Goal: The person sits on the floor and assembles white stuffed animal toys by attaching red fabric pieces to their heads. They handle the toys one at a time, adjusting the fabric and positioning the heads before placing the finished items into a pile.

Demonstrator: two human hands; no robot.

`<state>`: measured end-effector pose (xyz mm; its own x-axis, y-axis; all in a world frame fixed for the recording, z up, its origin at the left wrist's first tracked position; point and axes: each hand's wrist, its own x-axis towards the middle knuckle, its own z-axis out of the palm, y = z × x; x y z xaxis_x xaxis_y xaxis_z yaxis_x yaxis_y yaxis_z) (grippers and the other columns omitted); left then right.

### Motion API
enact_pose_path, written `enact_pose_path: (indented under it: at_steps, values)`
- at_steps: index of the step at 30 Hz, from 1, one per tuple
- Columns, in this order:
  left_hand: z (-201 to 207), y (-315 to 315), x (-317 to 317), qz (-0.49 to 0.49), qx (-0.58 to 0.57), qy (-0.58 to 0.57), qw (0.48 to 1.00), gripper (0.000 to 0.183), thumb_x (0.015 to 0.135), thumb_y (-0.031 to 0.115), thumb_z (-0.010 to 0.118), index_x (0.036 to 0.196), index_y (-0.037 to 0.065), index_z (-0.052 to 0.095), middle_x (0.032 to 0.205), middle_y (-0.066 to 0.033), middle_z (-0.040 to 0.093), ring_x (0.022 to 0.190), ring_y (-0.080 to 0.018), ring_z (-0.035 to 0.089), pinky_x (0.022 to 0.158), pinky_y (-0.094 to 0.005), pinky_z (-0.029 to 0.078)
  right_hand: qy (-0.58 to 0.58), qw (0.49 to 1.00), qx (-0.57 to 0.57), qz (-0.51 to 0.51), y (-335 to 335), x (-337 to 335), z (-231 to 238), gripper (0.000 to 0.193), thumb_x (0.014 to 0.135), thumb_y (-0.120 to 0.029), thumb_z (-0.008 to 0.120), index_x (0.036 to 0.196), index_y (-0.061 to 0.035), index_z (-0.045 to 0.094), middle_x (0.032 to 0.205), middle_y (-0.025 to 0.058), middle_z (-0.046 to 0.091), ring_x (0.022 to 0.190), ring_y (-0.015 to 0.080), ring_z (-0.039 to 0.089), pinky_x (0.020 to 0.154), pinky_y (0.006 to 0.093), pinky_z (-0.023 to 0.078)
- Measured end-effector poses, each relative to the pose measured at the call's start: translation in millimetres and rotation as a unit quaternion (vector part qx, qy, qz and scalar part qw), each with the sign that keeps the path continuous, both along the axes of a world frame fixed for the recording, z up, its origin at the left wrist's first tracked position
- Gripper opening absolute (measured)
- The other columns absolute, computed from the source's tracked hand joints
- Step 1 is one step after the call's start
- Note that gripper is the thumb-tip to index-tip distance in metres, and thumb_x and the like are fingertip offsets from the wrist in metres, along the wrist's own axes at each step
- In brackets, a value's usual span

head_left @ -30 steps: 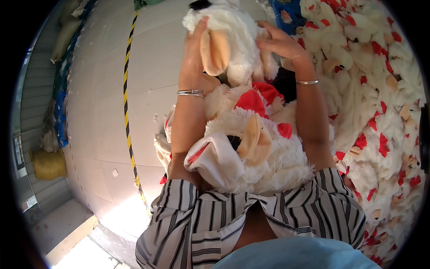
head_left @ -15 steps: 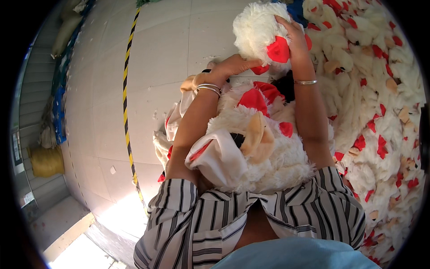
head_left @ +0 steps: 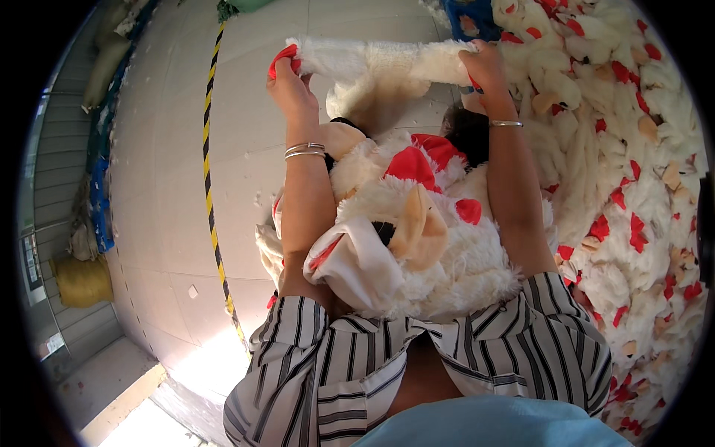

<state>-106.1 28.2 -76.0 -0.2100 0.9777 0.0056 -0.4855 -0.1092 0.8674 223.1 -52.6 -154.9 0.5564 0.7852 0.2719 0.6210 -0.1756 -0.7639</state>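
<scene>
Stretched out between my two hands hangs a white plush toy skin (head_left: 380,63), limp, its lower part blurred. My left hand (head_left: 290,88) is closed on a red fabric piece (head_left: 284,59) at its left end. At the opposite end my right hand (head_left: 485,68) grips the white plush, with a bit of red under the fingers. More plush skins (head_left: 447,261) lie heaped on my lap, white and fluffy with red parts, a beige ear-like piece (head_left: 423,227) and a smooth white fabric piece (head_left: 357,261).
To the right spreads a big pile of white plush skins (head_left: 596,186) with red and beige parts. A blue bag (head_left: 473,18) sits at the far end. Black-and-yellow tape (head_left: 210,186) runs along the tiled floor (head_left: 164,149) at left. A yellow roll (head_left: 83,281) stands by the left wall.
The bunched plush skin is now pulled out wide. My left hand has moved left and away from me with one end, while my right hand stays near its place holding the other.
</scene>
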Motion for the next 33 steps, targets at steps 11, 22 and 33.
enact_pose_path:
  at_steps: [11,22,33]
  values:
    - [-10,23,-17,0.017,0.015,0.040,0.999,0.011,0.084,0.006,0.061,0.093,0.001,0.064,0.084,-0.0069,0.066,0.076,-0.0153,0.063,0.069,-0.0293,0.052,0.054,0.998,-0.033,-0.020,-14,62,-18,0.026,0.084,-0.025,0.063,0.091,-0.0008,0.069,0.081,0.0161,0.070,0.071,0.0226,0.069,0.068,0.0351,0.054]
    - [7,2,6,-0.123,0.033,0.037,0.991,0.015,0.091,0.013,0.059,0.097,-0.001,0.062,0.091,-0.0109,0.069,0.082,-0.0208,0.068,0.074,-0.0332,0.057,0.061,0.989,0.040,0.128,-10,-17,28,0.034,0.089,-0.027,0.066,0.110,-0.0002,0.064,0.093,0.0117,0.069,0.086,0.0189,0.067,0.077,0.0318,0.053]
    - [48,-38,35,-0.265,0.087,0.058,0.959,0.029,0.096,0.024,0.049,0.107,-0.001,0.061,0.098,-0.0111,0.068,0.087,-0.0210,0.066,0.076,-0.0354,0.053,0.026,0.828,-0.294,0.477,-3,-140,41,0.050,0.084,-0.039,0.069,0.114,0.0000,0.061,0.097,0.0228,0.064,0.086,0.0320,0.064,0.076,0.0380,0.050]
